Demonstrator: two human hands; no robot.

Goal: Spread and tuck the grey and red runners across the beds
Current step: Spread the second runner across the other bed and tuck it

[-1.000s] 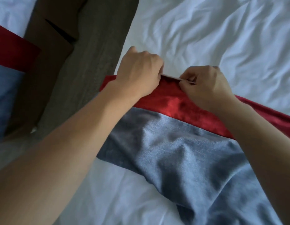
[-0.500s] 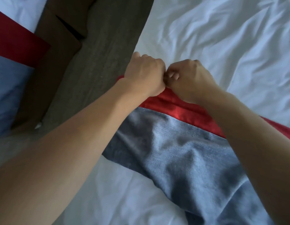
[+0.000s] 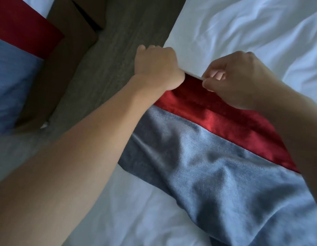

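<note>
two beds stand side by side here, with a strip of dark wood-grain floor [image 3: 118, 55] between them. the near bed [image 3: 242, 29] wears a rumpled white sheet, and the grey and red runner [image 3: 207, 166] lies slantwise across it, its red band on the far side and the creased grey part nearer, its end at the bed's floor-side edge. the left hand [image 3: 157, 68] is curled into a fist at the far corner of the runner's red band, right at the bed's edge, its grip clamped on the cloth. the right hand [image 3: 237, 79] sits just beside it, thumb and fingers pinched together on the thin pale edge of the red band. across the gap, the other bed [image 3: 35, 2] shows at the left with a second runner [image 3: 15, 59], red above grey. a brown piece of furniture [image 3: 65, 59] stands against that bed.
</note>
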